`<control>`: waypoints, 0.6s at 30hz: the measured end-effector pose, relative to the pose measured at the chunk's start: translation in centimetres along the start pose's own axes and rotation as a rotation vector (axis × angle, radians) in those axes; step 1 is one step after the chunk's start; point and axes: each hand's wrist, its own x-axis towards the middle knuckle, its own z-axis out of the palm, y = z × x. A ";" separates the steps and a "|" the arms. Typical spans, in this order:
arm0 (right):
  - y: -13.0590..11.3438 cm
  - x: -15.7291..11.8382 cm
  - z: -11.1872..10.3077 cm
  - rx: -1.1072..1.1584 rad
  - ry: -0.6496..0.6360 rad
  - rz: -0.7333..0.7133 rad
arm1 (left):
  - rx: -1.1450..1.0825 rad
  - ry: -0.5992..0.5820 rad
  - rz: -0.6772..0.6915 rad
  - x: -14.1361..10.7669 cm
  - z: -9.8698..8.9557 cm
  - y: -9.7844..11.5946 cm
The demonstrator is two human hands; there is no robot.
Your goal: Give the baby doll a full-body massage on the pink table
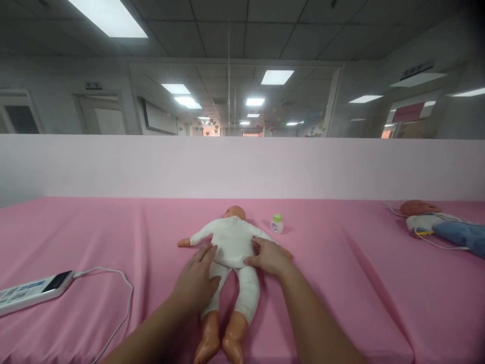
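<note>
A baby doll point(232, 242) in a white top and white leggings lies stretched out on the pink sheet point(318, 293). Its head points away from me, and its bare feet are nearest. My left hand point(197, 275) rests along the left side of its waist and hip, fingers extended and thumb apart. On the opposite side, my right hand point(268, 256) touches the waist, with thumb and curved fingers spread apart on the cloth. Neither hand visibly lifts the doll. A small clear bottle with a green cap point(277, 224) stands beyond my right hand, near the doll's arm.
At left lies a white handheld device point(36, 292) with a white cable point(131, 288) curling toward me. Far right is another doll point(447, 225) in white and blue, with thin tubing around it. A low white partition point(242, 167) with glass above borders the back.
</note>
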 end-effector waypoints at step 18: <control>-4.3 -2.1 0.8 -0.274 -0.085 -0.159 | 0.132 -0.094 0.187 5.8 0.2 1.9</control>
